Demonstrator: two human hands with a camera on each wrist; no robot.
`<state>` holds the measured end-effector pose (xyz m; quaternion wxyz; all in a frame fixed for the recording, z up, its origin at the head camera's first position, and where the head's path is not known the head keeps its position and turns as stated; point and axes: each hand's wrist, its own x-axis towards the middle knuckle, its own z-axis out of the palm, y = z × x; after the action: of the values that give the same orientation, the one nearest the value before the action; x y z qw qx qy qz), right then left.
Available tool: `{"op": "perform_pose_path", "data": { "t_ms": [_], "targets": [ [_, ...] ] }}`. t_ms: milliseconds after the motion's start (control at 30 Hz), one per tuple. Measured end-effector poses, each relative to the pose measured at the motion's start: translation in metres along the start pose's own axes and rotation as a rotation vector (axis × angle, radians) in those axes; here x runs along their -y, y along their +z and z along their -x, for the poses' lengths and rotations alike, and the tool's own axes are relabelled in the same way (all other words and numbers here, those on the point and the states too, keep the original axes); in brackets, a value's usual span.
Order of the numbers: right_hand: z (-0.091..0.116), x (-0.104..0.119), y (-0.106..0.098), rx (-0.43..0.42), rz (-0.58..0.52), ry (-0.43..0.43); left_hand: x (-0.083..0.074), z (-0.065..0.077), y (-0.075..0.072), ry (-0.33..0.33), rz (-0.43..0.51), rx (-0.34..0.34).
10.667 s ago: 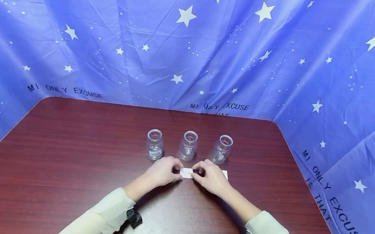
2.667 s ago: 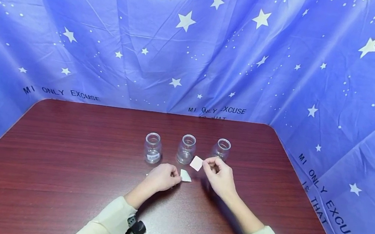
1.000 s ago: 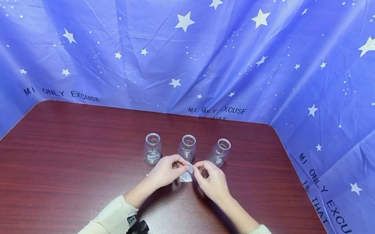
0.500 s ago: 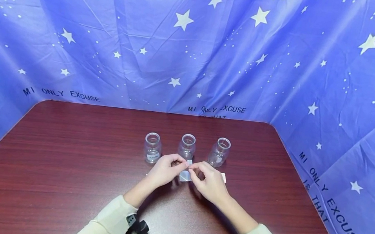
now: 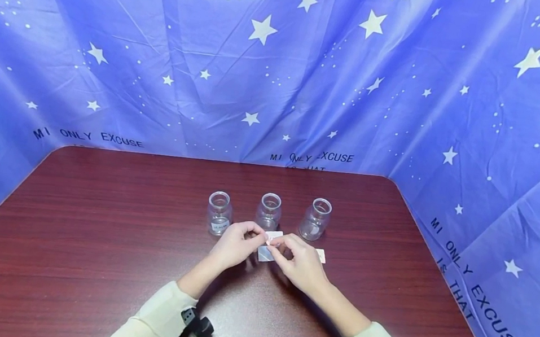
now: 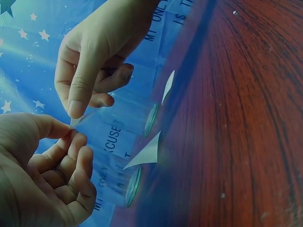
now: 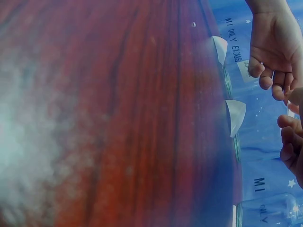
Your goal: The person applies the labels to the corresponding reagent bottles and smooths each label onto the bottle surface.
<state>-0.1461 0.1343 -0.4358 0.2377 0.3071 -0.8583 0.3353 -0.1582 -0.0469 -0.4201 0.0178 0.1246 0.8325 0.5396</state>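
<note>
We note the left hand point(image 5: 238, 244) and right hand point(image 5: 301, 261) both pinching one small white label point(image 5: 275, 235), raised near a curled paper piece point(image 5: 266, 255); the middle jar point(image 5: 269, 212) stands between the label and the far edge of the table point(image 5: 113, 227).

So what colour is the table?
The table is dark reddish-brown with wood-like streaks, best seen in the head view.
</note>
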Motion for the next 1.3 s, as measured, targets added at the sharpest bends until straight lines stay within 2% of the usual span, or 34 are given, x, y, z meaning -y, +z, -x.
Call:
{"op": "perform_pose_path", "data": {
  "t_ms": [167,367,600,733,833,1067,1300],
  "targets": [
    [0.001,-0.001,0.0,-0.011,-0.013,0.026,0.002,-0.001,-0.001,-0.008,0.012,0.002],
    [0.0,-0.002,-0.002,-0.004,-0.062,0.062,0.001,0.0,-0.006,-0.047,0.025,-0.018],
    [-0.003,-0.008,-0.003,-0.049,-0.142,0.294,0.001,0.0,-0.007,-0.041,0.009,-0.021],
    [-0.005,-0.009,-0.003,-0.024,-0.221,0.399,0.001,0.001,-0.006,-0.043,0.019,-0.01],
    [-0.006,-0.01,-0.003,-0.001,-0.242,0.441,0.001,0.001,-0.005,-0.038,0.019,-0.002],
    [-0.009,-0.01,-0.005,0.033,-0.247,0.488,-0.001,0.0,-0.005,0.001,-0.064,-0.029],
    [-0.01,-0.01,-0.003,0.059,-0.219,0.496,0.0,-0.001,-0.007,-0.01,-0.188,-0.046]
  ]
}}
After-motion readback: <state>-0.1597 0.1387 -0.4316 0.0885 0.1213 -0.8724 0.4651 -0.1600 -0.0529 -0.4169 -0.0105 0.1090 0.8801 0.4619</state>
